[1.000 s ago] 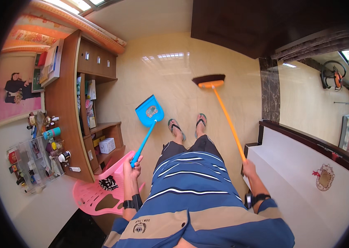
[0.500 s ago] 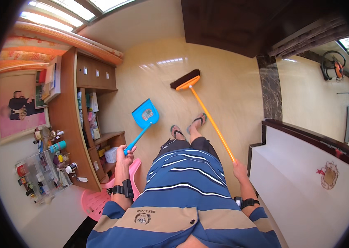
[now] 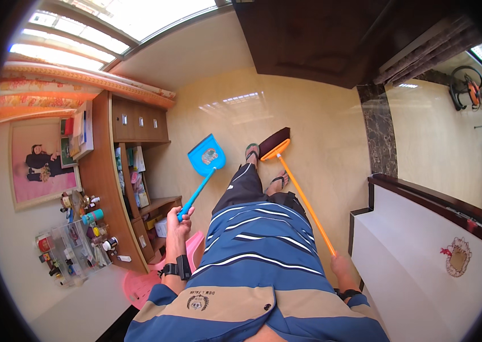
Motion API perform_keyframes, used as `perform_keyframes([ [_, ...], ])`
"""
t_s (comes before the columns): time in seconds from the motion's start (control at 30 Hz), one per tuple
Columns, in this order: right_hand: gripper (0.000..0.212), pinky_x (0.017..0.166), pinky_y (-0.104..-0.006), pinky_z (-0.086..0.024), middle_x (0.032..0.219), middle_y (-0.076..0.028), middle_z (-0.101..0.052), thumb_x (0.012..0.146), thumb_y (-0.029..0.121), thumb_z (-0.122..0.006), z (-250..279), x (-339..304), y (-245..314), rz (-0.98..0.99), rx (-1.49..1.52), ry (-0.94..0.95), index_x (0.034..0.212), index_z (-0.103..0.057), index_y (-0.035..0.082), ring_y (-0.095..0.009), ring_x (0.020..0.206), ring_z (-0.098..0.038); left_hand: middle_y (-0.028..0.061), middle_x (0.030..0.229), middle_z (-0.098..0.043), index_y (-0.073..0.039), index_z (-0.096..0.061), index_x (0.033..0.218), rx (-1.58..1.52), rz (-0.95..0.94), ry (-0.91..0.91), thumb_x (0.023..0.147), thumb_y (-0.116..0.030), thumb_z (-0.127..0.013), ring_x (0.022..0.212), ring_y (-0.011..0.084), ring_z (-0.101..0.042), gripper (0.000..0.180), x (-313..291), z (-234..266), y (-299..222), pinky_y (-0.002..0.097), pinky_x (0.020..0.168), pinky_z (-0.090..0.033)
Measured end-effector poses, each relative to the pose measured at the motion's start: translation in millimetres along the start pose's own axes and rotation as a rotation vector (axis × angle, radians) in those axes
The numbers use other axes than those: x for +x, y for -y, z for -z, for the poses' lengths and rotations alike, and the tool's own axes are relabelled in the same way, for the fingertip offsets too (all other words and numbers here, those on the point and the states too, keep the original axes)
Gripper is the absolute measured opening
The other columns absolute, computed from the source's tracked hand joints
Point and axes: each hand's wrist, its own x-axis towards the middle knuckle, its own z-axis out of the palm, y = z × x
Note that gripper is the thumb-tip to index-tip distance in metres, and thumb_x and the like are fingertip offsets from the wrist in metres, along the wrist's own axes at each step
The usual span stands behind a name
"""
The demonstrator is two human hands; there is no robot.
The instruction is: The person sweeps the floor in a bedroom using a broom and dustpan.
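Observation:
My left hand (image 3: 179,222) is closed around the grip of a blue dustpan (image 3: 198,154), whose pan is out ahead of me, left of my feet. My right hand (image 3: 341,267) is wrapped round the top end of the orange stick of a broom (image 3: 308,206). The stick slants forward and left to an orange head with dark bristles, which lies by my left foot (image 3: 252,150). My right foot (image 3: 278,182), also in a flip-flop, is a little behind. A gap of tiled floor separates pan and broom head.
Along the left stands a wooden cabinet (image 3: 97,171) with open shelves, and a pink plastic chair (image 3: 138,288) is beside my left forearm. A dark wooden door or panel (image 3: 309,40) is ahead. To the right are a white half wall (image 3: 417,245) and a dark marble strip (image 3: 380,128) in the floor.
My left foot has stepped forward. The broom head has come nearer and shifted right, and my right hand has dropped back toward my side. The dustpan stays in my left hand.

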Motion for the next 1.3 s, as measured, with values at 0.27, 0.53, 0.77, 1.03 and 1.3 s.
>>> perform_keyframes([
  [0.27,0.033,0.073,-0.0499,-0.050,0.090,-0.021,-0.066,0.088,0.034,-0.050,26.9,4.0,6.9,0.146,0.131,0.032,0.107,-0.064,0.011,-0.039,0.083,-0.063,0.0334,0.100,-0.061,0.003,-0.043,0.103,0.074,0.031,-0.049,0.091,-0.020,-0.043,0.043,0.0073,-0.047,0.026,15.9,-71.0,-13.5,0.0153,0.034,-0.037],
  [0.53,0.029,0.069,-0.0508,-0.049,0.086,-0.020,-0.065,0.087,0.033,-0.054,23.9,-8.3,32.2,0.131,0.260,-0.104,0.102,-0.062,0.010,-0.040,0.081,-0.063,0.0325,0.100,-0.061,0.004,-0.042,0.108,0.176,0.066,0.072,0.091,-0.021,-0.041,0.042,0.0091,-0.046,0.031,17.5,-89.7,-25.5,0.0159,0.032,-0.035],
  [0.77,0.028,0.071,-0.0521,-0.050,0.086,-0.020,-0.066,0.087,0.031,-0.052,33.0,-24.0,22.9,0.126,0.166,-0.102,0.105,-0.062,0.012,-0.041,0.082,-0.062,0.0267,0.094,-0.065,-0.001,-0.045,0.102,0.321,-0.016,0.018,0.090,-0.020,-0.044,0.041,0.0087,-0.047,0.023,6.2,-125.4,-29.1,0.0146,0.033,-0.036],
  [1.03,0.033,0.073,-0.0511,-0.048,0.089,-0.023,-0.065,0.089,0.029,-0.052,42.7,-20.2,29.1,0.097,0.381,-0.131,0.109,-0.060,0.003,-0.042,0.084,-0.062,0.0257,0.093,-0.066,-0.005,-0.048,0.101,0.332,-0.075,0.033,0.091,-0.018,-0.043,0.042,0.0077,-0.047,0.018,-9.5,-105.2,-22.1,0.0162,0.034,-0.036],
  [1.3,0.030,0.072,-0.0506,-0.047,0.088,-0.025,-0.063,0.091,0.027,-0.051,96.1,-27.7,35.5,0.189,0.267,-0.127,0.107,-0.061,0.005,-0.044,0.084,-0.060,0.0244,0.088,-0.067,-0.005,-0.049,0.098,0.231,-0.058,-0.058,0.091,-0.020,-0.044,0.040,0.0093,-0.047,0.017,-10.8,-56.9,-10.8,0.0173,0.033,-0.037],
])
